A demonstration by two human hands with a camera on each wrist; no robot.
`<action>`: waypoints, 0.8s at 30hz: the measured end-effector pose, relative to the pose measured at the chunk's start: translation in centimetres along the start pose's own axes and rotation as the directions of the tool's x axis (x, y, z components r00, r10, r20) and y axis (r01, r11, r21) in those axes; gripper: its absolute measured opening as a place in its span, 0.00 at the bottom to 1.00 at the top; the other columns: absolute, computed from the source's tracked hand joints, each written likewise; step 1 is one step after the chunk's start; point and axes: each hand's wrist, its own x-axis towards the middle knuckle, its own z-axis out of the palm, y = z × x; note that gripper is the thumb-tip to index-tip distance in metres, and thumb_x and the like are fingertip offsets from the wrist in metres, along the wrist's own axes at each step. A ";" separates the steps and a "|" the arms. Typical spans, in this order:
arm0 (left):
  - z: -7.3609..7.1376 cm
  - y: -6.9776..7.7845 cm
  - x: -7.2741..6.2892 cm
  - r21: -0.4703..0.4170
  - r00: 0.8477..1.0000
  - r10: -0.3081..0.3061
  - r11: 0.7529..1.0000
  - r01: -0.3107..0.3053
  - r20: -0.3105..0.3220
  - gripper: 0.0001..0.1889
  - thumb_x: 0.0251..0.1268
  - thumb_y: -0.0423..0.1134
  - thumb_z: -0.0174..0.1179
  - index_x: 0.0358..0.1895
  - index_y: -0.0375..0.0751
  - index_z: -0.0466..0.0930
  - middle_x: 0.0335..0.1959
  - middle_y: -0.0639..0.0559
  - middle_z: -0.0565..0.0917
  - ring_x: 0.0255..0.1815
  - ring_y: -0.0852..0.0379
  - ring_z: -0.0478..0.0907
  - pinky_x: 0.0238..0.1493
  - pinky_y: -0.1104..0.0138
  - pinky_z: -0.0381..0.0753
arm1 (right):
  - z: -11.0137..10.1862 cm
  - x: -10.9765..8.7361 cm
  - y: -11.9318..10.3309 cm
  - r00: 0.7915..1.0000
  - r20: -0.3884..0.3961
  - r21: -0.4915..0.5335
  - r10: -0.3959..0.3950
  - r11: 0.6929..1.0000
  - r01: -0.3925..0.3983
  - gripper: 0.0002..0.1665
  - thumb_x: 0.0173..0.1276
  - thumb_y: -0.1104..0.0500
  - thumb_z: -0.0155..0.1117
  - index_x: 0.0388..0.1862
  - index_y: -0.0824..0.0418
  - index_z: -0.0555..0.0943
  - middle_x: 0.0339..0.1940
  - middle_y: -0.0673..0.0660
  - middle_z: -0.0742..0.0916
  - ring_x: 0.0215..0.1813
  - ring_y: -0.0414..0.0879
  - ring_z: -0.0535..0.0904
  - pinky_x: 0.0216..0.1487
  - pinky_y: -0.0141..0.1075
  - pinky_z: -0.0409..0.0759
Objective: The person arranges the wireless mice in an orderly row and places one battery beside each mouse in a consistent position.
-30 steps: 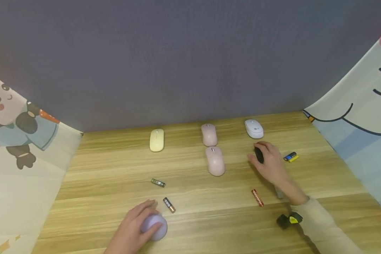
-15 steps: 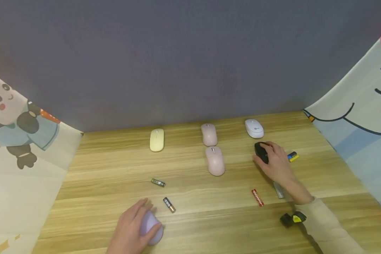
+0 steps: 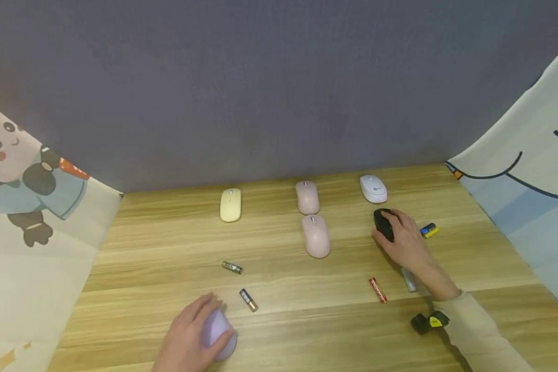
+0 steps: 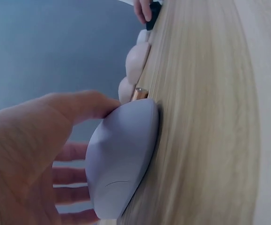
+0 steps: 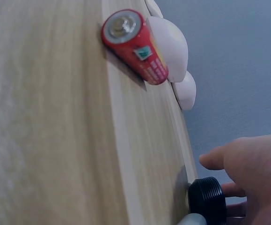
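In the head view my left hand grips a purple computer mouse at the front left. The left wrist view has the thumb on one edge of the purple mouse and the fingers along its far side. At the right, my right hand rests against a black computer mouse, fingers along its right side. In the right wrist view its thumb is spread apart from the black mouse. Just behind the black mouse is a white mouse.
Two pink mice lie one behind the other in the middle. A yellow mouse is at the back left. Loose batteries include a red one, a dark one and a blue one. A grey bar lies beneath the right wrist.
My right hand and the black mouse have shifted slightly right, and more of that mouse shows. My left hand has drawn the purple mouse a little toward me and left, turning it.
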 end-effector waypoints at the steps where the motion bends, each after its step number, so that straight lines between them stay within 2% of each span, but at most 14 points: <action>1: 0.0 -0.1 0.0 -0.003 1.000 0.011 1.000 -0.011 -0.001 0.31 0.41 0.49 0.82 0.54 0.46 0.86 0.58 0.40 0.85 0.54 0.38 0.84 0.47 0.43 0.87 | 0.0 0.0 0.0 1.000 0.004 0.002 0.004 1.000 -0.004 0.35 0.74 0.54 0.67 0.70 0.75 0.70 0.69 0.81 0.70 0.68 0.78 0.65 0.64 0.74 0.67; 6: -0.3 -0.3 -0.2 -0.004 0.997 0.079 0.997 -0.079 -0.014 0.35 0.38 0.44 0.80 0.58 0.46 0.84 0.61 0.42 0.83 0.55 0.40 0.83 0.47 0.45 0.87 | -0.1 -0.1 -0.1 1.000 0.005 0.011 0.013 1.000 -0.013 0.35 0.74 0.54 0.66 0.71 0.74 0.70 0.70 0.80 0.70 0.68 0.77 0.66 0.63 0.73 0.68; 9: -0.6 -0.2 -0.3 -0.008 0.997 0.075 0.997 -0.075 0.015 0.36 0.38 0.44 0.79 0.60 0.45 0.83 0.62 0.42 0.82 0.56 0.40 0.82 0.46 0.45 0.87 | -0.1 -0.1 -0.1 1.000 0.008 0.012 0.013 1.000 -0.013 0.35 0.74 0.54 0.67 0.71 0.74 0.69 0.70 0.80 0.69 0.68 0.77 0.65 0.64 0.73 0.68; 14: -0.8 0.2 -0.4 0.034 0.996 -0.016 0.999 0.014 0.082 0.37 0.45 0.52 0.80 0.62 0.42 0.81 0.64 0.38 0.80 0.58 0.36 0.81 0.52 0.38 0.83 | -0.2 -0.1 -0.1 0.999 0.033 0.008 0.023 1.000 -0.023 0.37 0.75 0.53 0.66 0.73 0.73 0.68 0.71 0.80 0.68 0.69 0.78 0.64 0.66 0.73 0.66; 18: -1.0 0.7 -0.4 0.098 0.984 -0.118 0.990 0.105 0.135 0.40 0.47 0.61 0.78 0.62 0.41 0.80 0.65 0.35 0.79 0.59 0.34 0.80 0.54 0.36 0.81 | -0.3 -0.2 -0.1 0.999 0.032 0.009 0.016 1.000 -0.017 0.37 0.74 0.53 0.67 0.72 0.73 0.68 0.71 0.81 0.68 0.69 0.78 0.64 0.65 0.74 0.66; 21: -1.1 0.8 -0.4 0.103 0.979 -0.147 0.986 0.133 0.140 0.41 0.47 0.60 0.78 0.62 0.40 0.80 0.65 0.34 0.78 0.58 0.34 0.80 0.50 0.40 0.85 | -0.3 -0.2 0.0 1.000 0.020 0.011 0.001 1.000 -0.002 0.37 0.73 0.54 0.68 0.72 0.74 0.69 0.70 0.82 0.69 0.69 0.79 0.65 0.65 0.74 0.67; 24: -1.0 0.8 -0.6 0.072 0.986 -0.129 0.990 0.121 0.107 0.39 0.45 0.53 0.80 0.62 0.39 0.81 0.64 0.35 0.79 0.56 0.36 0.81 0.42 0.48 0.88 | -0.3 -0.2 0.1 1.000 0.014 0.011 -0.012 1.000 0.011 0.36 0.73 0.55 0.68 0.71 0.74 0.69 0.70 0.82 0.69 0.68 0.79 0.65 0.64 0.74 0.67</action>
